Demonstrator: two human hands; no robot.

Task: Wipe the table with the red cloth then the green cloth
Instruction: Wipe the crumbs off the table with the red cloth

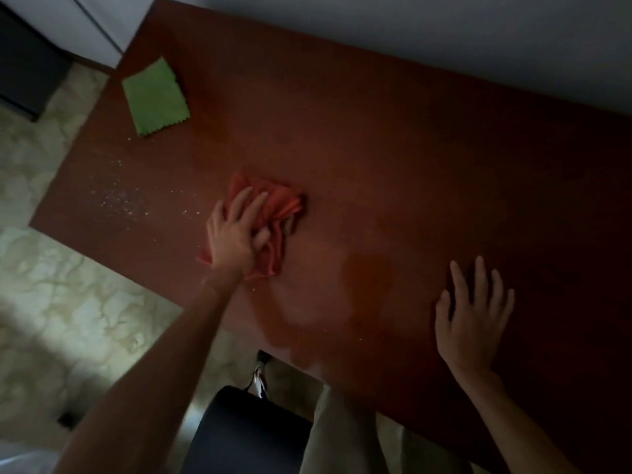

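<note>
Left hand (236, 234) presses spread fingers onto the bunched red cloth (273, 213), which looks soft and floppy, so palming its middle probably works best, while right hand (475, 313) lies flat on the table (393, 148).

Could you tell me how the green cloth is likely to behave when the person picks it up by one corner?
The green cloth lies flat and thin on the table, so it will probably droop limply rather than hold its shape. It appears folded, so layers may fall open. It looks light; the bunched red cloth under the left hand suggests similar soft fabric.
</note>
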